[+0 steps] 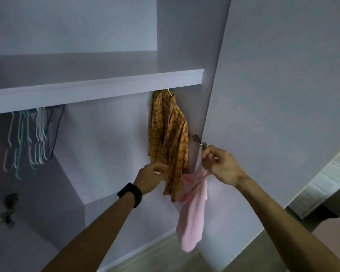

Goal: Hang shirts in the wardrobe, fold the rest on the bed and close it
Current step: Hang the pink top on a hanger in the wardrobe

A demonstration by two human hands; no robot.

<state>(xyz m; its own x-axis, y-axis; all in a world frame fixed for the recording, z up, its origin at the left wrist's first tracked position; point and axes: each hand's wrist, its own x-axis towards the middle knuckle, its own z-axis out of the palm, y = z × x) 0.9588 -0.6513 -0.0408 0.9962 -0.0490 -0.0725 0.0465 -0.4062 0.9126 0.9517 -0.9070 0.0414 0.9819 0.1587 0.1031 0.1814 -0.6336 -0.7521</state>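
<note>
Though one plaid shirt (169, 134) hangs, more remains;
left hand (151, 178) pinches its hem; right hand (222, 167) clutches a pink garment (192, 216), to hang or fold next.

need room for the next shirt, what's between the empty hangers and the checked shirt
Nothing hangs there: the head view shows only bare back wall between the empty hangers and the checked shirt.

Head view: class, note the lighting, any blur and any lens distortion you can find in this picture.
Head view: dim, bluish light with no glare; the shelf edge slants and bows slightly, wide-angle distortion; the empty hangers at far left look soft and smeared; the pink garment blurs toward its lower end; the plaid shirt is the sharpest thing.
</note>
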